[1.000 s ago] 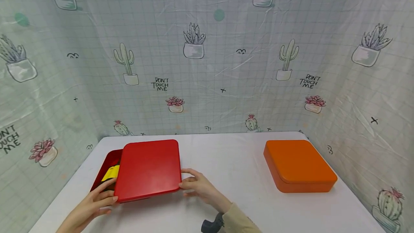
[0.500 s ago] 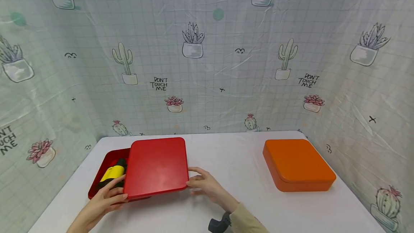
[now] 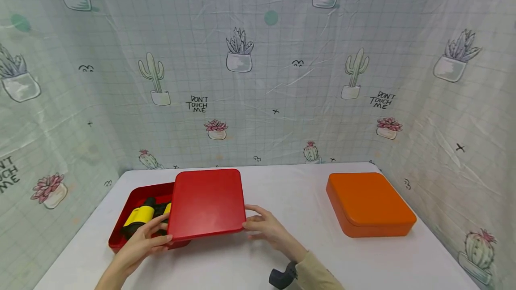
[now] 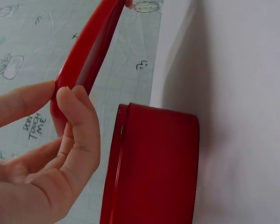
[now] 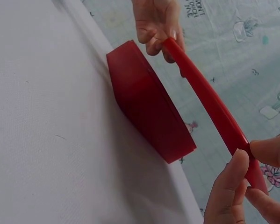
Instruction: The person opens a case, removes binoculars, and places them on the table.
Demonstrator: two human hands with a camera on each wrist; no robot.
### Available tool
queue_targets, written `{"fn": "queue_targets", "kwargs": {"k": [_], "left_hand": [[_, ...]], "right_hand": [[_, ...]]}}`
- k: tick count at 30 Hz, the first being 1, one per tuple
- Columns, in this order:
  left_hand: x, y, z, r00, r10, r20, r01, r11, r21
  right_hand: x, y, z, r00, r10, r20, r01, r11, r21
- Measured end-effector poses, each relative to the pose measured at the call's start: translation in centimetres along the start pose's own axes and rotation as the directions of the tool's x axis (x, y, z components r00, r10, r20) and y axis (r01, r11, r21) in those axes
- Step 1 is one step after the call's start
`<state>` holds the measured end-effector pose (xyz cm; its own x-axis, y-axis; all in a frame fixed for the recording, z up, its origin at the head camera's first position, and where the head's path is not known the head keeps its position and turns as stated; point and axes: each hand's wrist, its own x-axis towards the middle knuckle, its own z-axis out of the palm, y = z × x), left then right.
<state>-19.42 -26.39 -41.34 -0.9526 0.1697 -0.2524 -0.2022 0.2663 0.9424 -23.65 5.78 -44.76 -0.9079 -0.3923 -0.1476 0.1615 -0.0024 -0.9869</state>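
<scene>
Both hands hold a flat red lid (image 3: 207,202) above and to the right of a red box (image 3: 116,236). My left hand (image 3: 141,243) pinches the lid's near left corner between thumb and fingers. At the right edge, my right hand (image 3: 268,229) pinches the lid too. In the wrist views the lid (image 4: 86,51) is apart from the box (image 5: 144,102), with a gap between them. Inside the open box lie black and yellow things (image 3: 140,215), partly hidden by the lid and left hand; their kind is unclear.
A closed orange box (image 3: 371,200) stands on the right of the white table (image 3: 290,191). A dark curved piece (image 3: 283,276) shows at the right wrist. Cactus-printed cloth (image 3: 258,79) hangs behind and at the sides.
Both hands have carried the red lid to the right, off more of the red box. More of its black and yellow contents now shows. The orange box has stayed in place.
</scene>
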Motion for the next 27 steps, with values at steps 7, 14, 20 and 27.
{"fn": "queue_targets", "kwargs": {"k": [7,14,20,27], "left_hand": [[0.7,0.1,1.2,0.998,-0.011,-0.062,0.010,1.000,-0.007],[1.5,0.5,2.2,0.995,0.002,-0.101,-0.004,1.000,-0.018],[2.2,0.9,3.2,0.991,0.011,-0.135,-0.017,0.999,-0.041],[3.0,1.3,4.4,0.988,0.017,-0.154,-0.031,0.995,-0.091]], "right_hand": [[-0.1,0.0,-1.1,1.000,-0.001,-0.002,0.001,1.000,-0.016],[-0.2,-0.3,-2.0,0.999,-0.026,-0.026,0.025,0.999,-0.039],[-0.2,-0.5,-2.9,0.996,-0.027,-0.085,0.022,0.998,-0.061],[-0.1,-0.7,-3.8,0.986,0.018,-0.167,-0.021,1.000,-0.018]]}}
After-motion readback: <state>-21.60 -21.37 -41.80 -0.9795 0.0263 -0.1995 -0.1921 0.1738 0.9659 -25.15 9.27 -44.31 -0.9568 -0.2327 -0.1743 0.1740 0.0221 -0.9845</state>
